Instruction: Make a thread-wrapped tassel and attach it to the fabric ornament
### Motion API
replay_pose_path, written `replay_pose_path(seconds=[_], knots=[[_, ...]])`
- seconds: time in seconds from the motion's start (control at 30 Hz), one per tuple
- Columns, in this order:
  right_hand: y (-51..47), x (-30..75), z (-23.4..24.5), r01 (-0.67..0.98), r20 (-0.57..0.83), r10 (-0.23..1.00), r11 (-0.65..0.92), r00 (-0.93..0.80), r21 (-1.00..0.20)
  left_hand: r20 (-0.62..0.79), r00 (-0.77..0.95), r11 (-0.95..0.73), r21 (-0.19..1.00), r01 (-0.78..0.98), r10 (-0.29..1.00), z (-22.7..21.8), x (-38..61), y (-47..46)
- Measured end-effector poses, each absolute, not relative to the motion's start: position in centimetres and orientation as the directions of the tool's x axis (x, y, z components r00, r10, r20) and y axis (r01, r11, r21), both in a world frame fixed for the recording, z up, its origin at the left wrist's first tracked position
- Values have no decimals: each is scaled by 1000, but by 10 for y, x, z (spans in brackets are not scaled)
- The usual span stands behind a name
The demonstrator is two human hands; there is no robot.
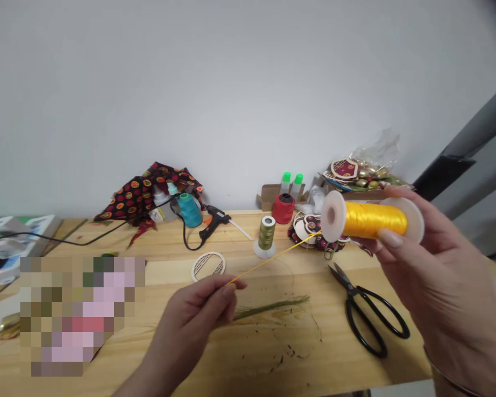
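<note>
My right hand (430, 259) is closed around a spool of yellow cord (376, 219), held up above the table with its white flange facing left. From the spool a taut length of yellow cord (275, 256) slants down to my left hand (204, 314), which pinches it between thumb and fingers. A bundle of green threads (273, 306) lies on the wood just right of the left hand; its near end is hidden behind that hand. Black-handled scissors (366, 311) rest below the spool, blades slightly apart and pointing up-left.
On the wooden table (215, 369) stand an olive thread spool (267, 234), a red spool (283, 208) and a teal cone (190, 210). A glue gun (215, 221), a round wooden cutout (208, 267), patterned fabric (136, 193) and thread scraps lie around. Pixelation covers the lower left.
</note>
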State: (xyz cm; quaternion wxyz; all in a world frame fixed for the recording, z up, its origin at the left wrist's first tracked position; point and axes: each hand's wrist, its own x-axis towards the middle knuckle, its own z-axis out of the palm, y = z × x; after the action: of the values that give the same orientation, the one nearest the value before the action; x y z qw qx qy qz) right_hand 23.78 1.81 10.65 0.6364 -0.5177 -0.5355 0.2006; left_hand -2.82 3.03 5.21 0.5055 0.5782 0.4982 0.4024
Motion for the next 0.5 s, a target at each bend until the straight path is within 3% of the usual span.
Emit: replay_pose_path(seconds=[0.13,0.3,0.4,0.5], knots=[[26,244,78,313,415,862,324,293,-893,-118,106,82,951,298,987,43,-48,22],[47,245,36,454,295,918,152,263,-878,-173,113,114,908,404,978,25,-49,9],[62,243,21,580,275,922,71,273,-811,-173,141,98,900,425,975,18,-43,-1],[73,236,17,732,315,906,9,282,-682,-114,285,-18,906,422,952,21,-36,-8]])
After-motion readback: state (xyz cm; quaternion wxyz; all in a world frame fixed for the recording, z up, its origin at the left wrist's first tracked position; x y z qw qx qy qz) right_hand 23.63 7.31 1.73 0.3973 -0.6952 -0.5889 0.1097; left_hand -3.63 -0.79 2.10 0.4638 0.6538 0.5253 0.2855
